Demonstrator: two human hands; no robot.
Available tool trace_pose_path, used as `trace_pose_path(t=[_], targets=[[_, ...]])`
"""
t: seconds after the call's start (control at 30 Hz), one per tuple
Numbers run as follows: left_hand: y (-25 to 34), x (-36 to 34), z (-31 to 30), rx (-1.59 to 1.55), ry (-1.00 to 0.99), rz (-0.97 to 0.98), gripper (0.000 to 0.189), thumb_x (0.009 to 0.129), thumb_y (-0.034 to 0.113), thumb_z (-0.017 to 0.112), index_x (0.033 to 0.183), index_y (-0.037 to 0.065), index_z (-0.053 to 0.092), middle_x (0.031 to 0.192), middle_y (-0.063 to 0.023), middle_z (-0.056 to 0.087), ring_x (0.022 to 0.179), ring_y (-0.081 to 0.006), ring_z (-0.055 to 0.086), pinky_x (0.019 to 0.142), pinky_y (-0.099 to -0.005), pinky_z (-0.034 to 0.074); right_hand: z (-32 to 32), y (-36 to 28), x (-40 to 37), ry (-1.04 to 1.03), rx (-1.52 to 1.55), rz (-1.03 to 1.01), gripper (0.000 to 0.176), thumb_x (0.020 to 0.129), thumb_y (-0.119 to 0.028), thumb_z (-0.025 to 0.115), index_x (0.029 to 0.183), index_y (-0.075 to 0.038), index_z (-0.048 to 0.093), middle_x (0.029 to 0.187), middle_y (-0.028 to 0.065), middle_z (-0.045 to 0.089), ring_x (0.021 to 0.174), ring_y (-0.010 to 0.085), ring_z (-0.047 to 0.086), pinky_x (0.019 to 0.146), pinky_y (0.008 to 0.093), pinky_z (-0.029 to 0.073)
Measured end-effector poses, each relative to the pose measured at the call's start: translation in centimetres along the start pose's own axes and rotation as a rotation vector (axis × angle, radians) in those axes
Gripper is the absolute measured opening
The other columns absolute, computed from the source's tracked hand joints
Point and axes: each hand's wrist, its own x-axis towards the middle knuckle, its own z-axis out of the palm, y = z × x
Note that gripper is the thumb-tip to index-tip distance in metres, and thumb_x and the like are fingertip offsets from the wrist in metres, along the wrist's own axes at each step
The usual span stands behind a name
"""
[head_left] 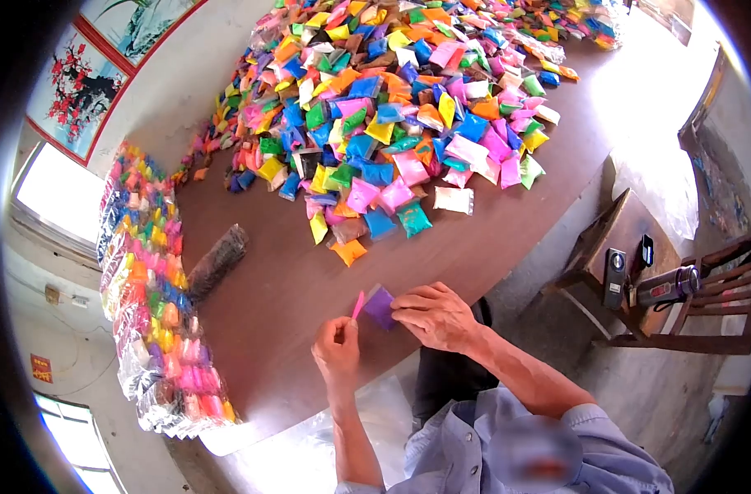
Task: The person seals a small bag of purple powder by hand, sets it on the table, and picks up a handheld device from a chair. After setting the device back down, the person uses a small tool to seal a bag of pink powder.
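Observation:
Near the table's front edge, my left hand (337, 346) is closed in a pinch around a thin pink strip (358, 305) that points upward. Whether this strip is a tool or a packet seen edge-on is not clear. My right hand (437, 317) pinches a small purple packet (380, 307) by its right side, just beside the strip. Beyond both hands, a large heap of small colourful packets (378, 174) covers the far part of the table. An orange packet (348, 252) lies at the heap's near edge, closest to my hands.
Clear bags of colourful packets (165, 313) line the table's (285, 272) left edge. A dark wrapped bundle (217, 262) lies beside them. On the right stand a small wooden table (594, 263) holding a flask (668, 285) and a dark device (614, 278), and a wooden chair (730, 300).

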Motion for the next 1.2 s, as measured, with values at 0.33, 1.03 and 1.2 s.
trace_pose_path(t=[0.33,1.03,1.2], targets=[[0.4,-1.2,1.3,0.061,0.007,0.088,0.007,0.092,0.01,0.075,0.093,0.003,0.073,0.078,-0.0134,0.07,0.066,-0.0246,0.067,0.063,-0.0364,0.053,0.2,0.1,0.1,0.018,-0.028,0.003,0.022,0.082,-0.008,0.077,0.103,-0.016,0.076,0.117,-0.0038,0.072,0.108,0.0174,0.068,0.09,0.035,0.05],[-2.3,-0.2,0.5,-0.192,0.107,-0.131,0.022,0.095,0.021,0.073,0.096,0.0,0.073,0.071,-0.0006,0.064,0.065,-0.0078,0.057,0.058,-0.0275,0.045,0.1,-1.0,0.5,0.026,0.002,0.132,0.03,0.081,-0.028,0.083,0.105,-0.014,0.072,0.116,0.0015,0.071,0.107,0.0241,0.067,0.092,0.041,0.049],[-2.5,-0.1,0.8,-0.154,0.13,-0.12,0.021,0.095,0.02,0.073,0.094,-0.001,0.073,0.074,-0.0035,0.067,0.066,-0.0101,0.059,0.061,-0.0285,0.048,1.0,-2.8,1.2,0.047,-0.034,0.176,0.04,0.081,-0.034,0.083,0.112,-0.011,0.07,0.129,0.0091,0.062,0.122,0.03,0.059,0.099,0.045,0.045]])
